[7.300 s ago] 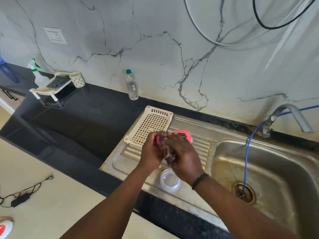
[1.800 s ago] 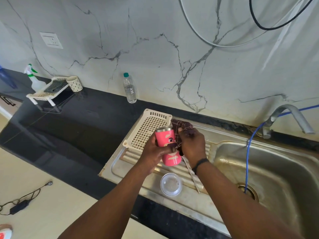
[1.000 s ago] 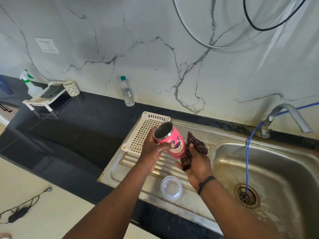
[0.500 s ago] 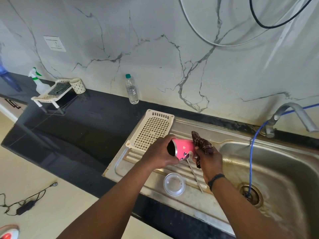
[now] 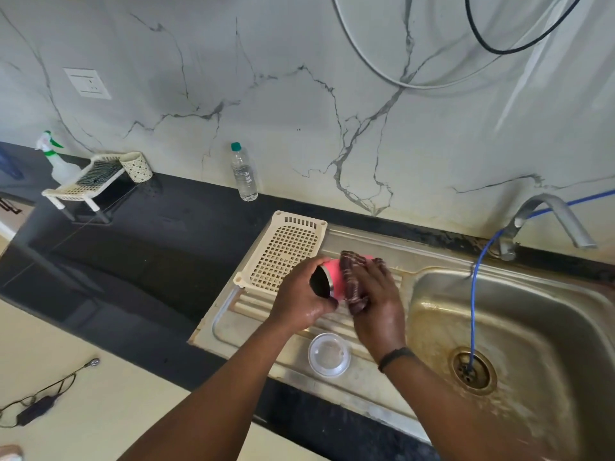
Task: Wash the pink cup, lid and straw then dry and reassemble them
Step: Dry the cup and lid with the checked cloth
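We judge ourselves past the washing and into the drying: the pink cup [image 5: 334,278] lies on its side in the air just above the sink [image 5: 519,314] drainboard, while the clear lid [image 5: 328,354] sits apart on the drainboard nearer us, not yet refitted, and we cannot see the straw. Our left hand [image 5: 301,296] has its fingers curled round the cup's open rim. Our right hand [image 5: 374,301] presses a dark cloth [image 5: 353,277] against the cup's side, fingers wrapped over the cloth.
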